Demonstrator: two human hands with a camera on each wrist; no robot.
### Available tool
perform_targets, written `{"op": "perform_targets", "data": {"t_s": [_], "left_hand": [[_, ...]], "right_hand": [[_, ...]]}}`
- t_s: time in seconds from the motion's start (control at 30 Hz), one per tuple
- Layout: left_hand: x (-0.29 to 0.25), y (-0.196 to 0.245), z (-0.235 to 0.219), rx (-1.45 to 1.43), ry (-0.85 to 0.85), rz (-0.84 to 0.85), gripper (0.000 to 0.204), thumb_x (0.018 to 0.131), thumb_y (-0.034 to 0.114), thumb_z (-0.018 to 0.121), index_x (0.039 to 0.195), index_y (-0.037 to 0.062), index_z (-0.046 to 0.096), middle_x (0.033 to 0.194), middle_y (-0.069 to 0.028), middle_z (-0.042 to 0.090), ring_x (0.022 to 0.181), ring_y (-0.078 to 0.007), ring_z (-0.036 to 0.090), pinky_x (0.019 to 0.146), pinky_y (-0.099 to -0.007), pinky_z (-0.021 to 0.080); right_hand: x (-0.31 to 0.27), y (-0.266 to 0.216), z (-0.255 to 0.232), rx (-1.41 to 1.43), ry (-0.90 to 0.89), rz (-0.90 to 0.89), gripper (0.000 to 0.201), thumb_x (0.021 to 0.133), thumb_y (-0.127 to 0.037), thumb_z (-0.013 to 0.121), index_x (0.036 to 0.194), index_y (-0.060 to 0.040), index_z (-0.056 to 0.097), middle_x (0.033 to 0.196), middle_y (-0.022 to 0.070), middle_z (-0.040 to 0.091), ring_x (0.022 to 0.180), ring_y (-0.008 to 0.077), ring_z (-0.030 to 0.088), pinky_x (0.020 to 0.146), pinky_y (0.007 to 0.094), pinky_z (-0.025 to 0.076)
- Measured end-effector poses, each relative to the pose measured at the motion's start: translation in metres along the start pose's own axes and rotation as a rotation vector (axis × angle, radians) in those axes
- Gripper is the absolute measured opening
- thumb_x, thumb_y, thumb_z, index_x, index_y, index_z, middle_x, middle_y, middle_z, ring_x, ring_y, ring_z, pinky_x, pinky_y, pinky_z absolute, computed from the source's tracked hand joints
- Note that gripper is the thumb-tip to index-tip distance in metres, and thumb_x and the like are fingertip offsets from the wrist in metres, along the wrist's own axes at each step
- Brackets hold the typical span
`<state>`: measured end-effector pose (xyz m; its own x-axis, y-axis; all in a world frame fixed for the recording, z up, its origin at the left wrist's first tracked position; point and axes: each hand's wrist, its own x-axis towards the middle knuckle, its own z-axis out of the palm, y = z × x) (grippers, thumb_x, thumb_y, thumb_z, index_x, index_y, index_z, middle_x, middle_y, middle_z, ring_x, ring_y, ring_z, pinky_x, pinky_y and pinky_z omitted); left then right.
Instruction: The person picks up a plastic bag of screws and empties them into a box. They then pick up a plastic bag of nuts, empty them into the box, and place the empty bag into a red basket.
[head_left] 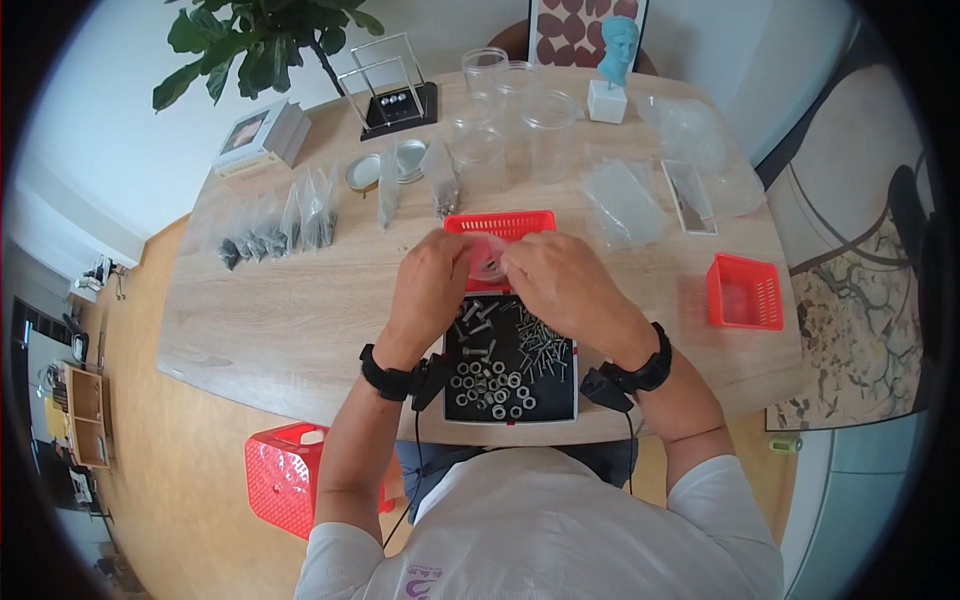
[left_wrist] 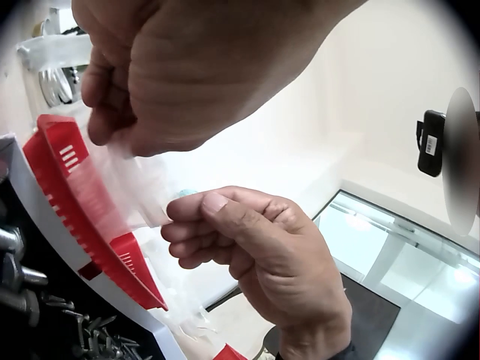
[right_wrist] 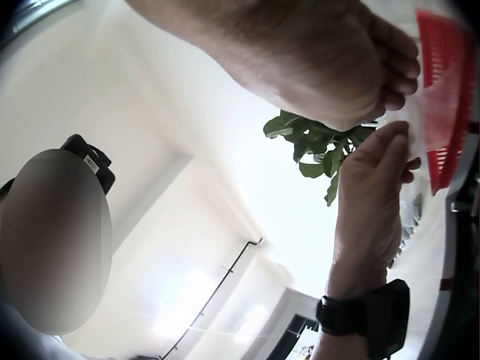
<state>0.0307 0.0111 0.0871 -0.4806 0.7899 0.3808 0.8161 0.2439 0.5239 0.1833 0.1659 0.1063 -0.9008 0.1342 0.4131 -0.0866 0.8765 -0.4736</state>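
A small clear plastic bag [head_left: 487, 256] is stretched between both hands, above a red slotted basket [head_left: 500, 221]. My left hand [head_left: 431, 283] pinches one side of the bag's edge, fingers curled in. Opposite it, my right hand [head_left: 562, 282] pinches the other side between thumb and fingertips, as the left wrist view shows with the bag [left_wrist: 139, 184] hanging from the fingers. Something small and dark shows through the plastic. Just below the hands lies a black tray [head_left: 556, 402] with large bolts [head_left: 478, 322], thin screws [head_left: 542, 347] and nuts [head_left: 497, 388] in separate groups.
Filled bags [head_left: 318, 222] stand in a row at left, with another [head_left: 441, 186] near round metal lids [head_left: 411, 158]. Clear jars [head_left: 480, 145] are behind. At right lie flat empty bags [head_left: 625, 204], a phone-like slab [head_left: 689, 197] and another red basket [head_left: 743, 292].
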Motion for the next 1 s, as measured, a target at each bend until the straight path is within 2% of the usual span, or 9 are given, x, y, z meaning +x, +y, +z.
{"op": "perform_targets", "data": {"t_s": [0.13,0.33,0.4,0.57,0.63,0.67,0.73,0.8,1.0], "left_hand": [[0.001,0.019,-0.009,-0.13,0.053,0.059,0.018,0.094,0.0,0.064,0.109,-0.0016,0.074,0.105,-0.0189,0.071,0.091,-0.0388,0.07,0.08,-0.0428,0.054],[-0.02,0.02,-0.014,-0.147,-0.027,0.02,0.017,0.095,0.001,0.066,0.11,-0.0032,0.073,0.106,-0.0183,0.07,0.094,-0.0385,0.069,0.082,-0.0434,0.054],[-0.029,0.025,-0.017,-0.129,0.0,0.033,0.017,0.095,0.001,0.067,0.11,-0.0026,0.073,0.106,-0.0183,0.07,0.095,-0.0381,0.068,0.083,-0.0438,0.054],[-0.065,0.036,-0.021,0.051,0.135,0.045,0.022,0.089,-0.001,0.071,0.11,0.001,0.074,0.105,-0.0152,0.07,0.099,-0.0351,0.067,0.087,-0.044,0.053],[-0.085,0.019,-0.015,0.131,-0.212,0.205,0.027,0.084,0.0,0.071,0.11,0.0044,0.074,0.104,-0.0106,0.07,0.098,-0.0309,0.066,0.088,-0.0422,0.052],[-0.09,0.018,-0.01,0.178,-0.262,0.244,0.031,0.079,0.002,0.069,0.11,0.006,0.074,0.103,-0.0069,0.071,0.097,-0.0287,0.064,0.088,-0.04,0.05],[-0.098,0.016,0.001,0.217,-0.25,0.229,0.026,0.082,0.005,0.066,0.107,0.0073,0.074,0.098,-0.0058,0.068,0.097,-0.0272,0.063,0.087,-0.0395,0.05],[-0.101,0.018,0.003,0.255,-0.236,0.22,0.021,0.085,0.009,0.063,0.103,0.0085,0.073,0.094,-0.0047,0.065,0.097,-0.0256,0.062,0.086,-0.039,0.049],[-0.1,0.017,-0.004,0.253,-0.243,0.201,0.018,0.084,0.006,0.063,0.099,0.0084,0.071,0.095,-0.0058,0.063,0.098,-0.0268,0.062,0.086,-0.039,0.049]], "right_hand": [[0.001,-0.01,-0.017,-0.011,0.036,0.021,0.018,0.097,-0.011,0.064,0.086,0.0017,0.07,0.082,0.019,0.067,0.083,0.0388,0.066,0.078,0.0485,0.055],[-0.005,-0.001,-0.001,0.081,0.046,-0.081,0.017,0.096,-0.013,0.065,0.093,0.0014,0.071,0.089,0.0187,0.067,0.09,0.0376,0.066,0.083,0.0482,0.053],[-0.005,0.003,0.004,0.025,-0.073,-0.025,0.017,0.097,-0.015,0.066,0.092,0.0003,0.071,0.088,0.0187,0.066,0.092,0.0375,0.066,0.084,0.0484,0.052],[-0.007,-0.018,-0.018,0.014,-0.165,-0.012,0.016,0.096,-0.016,0.067,0.091,-0.0017,0.072,0.089,0.0181,0.068,0.09,0.0378,0.067,0.081,0.0491,0.052],[-0.009,-0.021,-0.015,0.044,-0.234,0.029,0.016,0.095,-0.016,0.067,0.092,-0.0021,0.072,0.09,0.018,0.069,0.09,0.038,0.068,0.081,0.0489,0.053],[-0.012,-0.017,-0.005,0.074,-0.305,-0.029,0.014,0.093,-0.015,0.067,0.093,-0.0022,0.073,0.089,0.0184,0.071,0.09,0.0386,0.069,0.081,0.0491,0.054],[-0.015,-0.013,0.016,0.102,-0.372,-0.094,0.012,0.091,-0.013,0.068,0.093,-0.0023,0.073,0.089,0.0187,0.072,0.089,0.0392,0.071,0.081,0.0494,0.055],[-0.019,-0.012,0.035,-0.074,-0.565,-0.039,0.013,0.087,-0.009,0.068,0.097,-0.0026,0.074,0.091,0.0207,0.074,0.091,0.0408,0.073,0.082,0.0509,0.058],[-0.024,-0.02,0.048,-0.058,-0.51,0.008,0.012,0.084,-0.006,0.068,0.094,-0.0026,0.073,0.09,0.0222,0.074,0.091,0.0416,0.074,0.08,0.0535,0.058]]}}
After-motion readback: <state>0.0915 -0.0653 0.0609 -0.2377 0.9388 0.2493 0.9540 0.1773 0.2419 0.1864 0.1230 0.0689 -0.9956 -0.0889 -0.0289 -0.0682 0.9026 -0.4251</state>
